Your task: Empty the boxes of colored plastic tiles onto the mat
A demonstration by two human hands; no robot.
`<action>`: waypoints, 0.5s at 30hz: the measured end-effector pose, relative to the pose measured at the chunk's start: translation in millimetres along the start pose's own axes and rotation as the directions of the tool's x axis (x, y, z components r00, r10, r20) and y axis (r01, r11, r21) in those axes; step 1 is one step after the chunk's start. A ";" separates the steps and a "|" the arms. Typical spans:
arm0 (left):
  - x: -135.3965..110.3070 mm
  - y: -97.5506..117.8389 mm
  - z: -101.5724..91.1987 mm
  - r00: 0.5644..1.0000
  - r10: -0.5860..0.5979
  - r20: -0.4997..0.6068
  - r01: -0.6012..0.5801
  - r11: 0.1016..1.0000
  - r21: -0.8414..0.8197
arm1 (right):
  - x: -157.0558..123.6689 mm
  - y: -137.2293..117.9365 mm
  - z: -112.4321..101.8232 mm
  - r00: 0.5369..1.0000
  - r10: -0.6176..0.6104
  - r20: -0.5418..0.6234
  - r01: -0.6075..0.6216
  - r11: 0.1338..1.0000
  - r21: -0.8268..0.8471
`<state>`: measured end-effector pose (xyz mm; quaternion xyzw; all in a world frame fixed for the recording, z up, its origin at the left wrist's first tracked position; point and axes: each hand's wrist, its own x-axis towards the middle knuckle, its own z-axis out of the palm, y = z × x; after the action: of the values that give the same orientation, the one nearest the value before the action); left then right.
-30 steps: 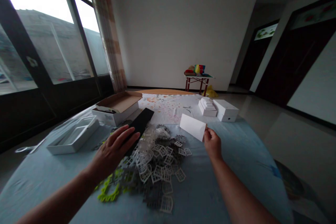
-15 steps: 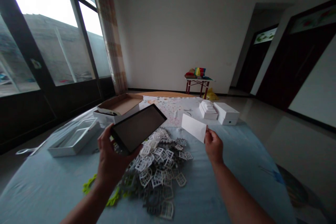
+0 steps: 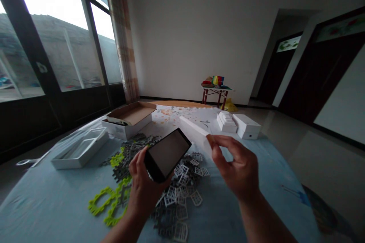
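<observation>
Tablet (image 3: 168, 154), dark-screened, gripped at its near end in your left hand (image 3: 145, 186) above the plastic grid pieces (image 3: 182, 193) on the blue cloth (image 3: 51, 201); your right hand (image 3: 238, 169) pinches a white card (image 3: 195, 133) just beside it.

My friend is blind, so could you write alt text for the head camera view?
The left hand holds a dark tablet and the right hand pinches a white card, above a pile of plastic grid pieces on a blue cloth.
</observation>
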<state>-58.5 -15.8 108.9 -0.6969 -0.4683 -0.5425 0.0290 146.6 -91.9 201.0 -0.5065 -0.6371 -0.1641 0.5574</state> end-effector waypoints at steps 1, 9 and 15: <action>-0.9 -0.6 -0.3 1.000 0.012 -0.004 -0.012 1.000 0.015 | -1.1 -5.4 4.1 0.998 -0.045 0.045 0.044 0.999 0.014; -7.7 0.7 1.4 0.999 0.050 0.016 -0.050 0.999 0.006 | -14.9 -25.9 33.8 0.932 -0.137 0.336 0.143 0.990 0.008; -13.4 10.4 -0.5 0.997 0.067 0.029 -0.065 0.996 -0.056 | -25.2 -32.8 49.0 0.899 -0.139 0.414 0.130 0.990 0.050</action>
<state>-51.4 -30.2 103.4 -0.7207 -0.4301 -0.5433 0.0205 89.3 -79.9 174.7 -0.4786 -0.7765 -0.0838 0.4012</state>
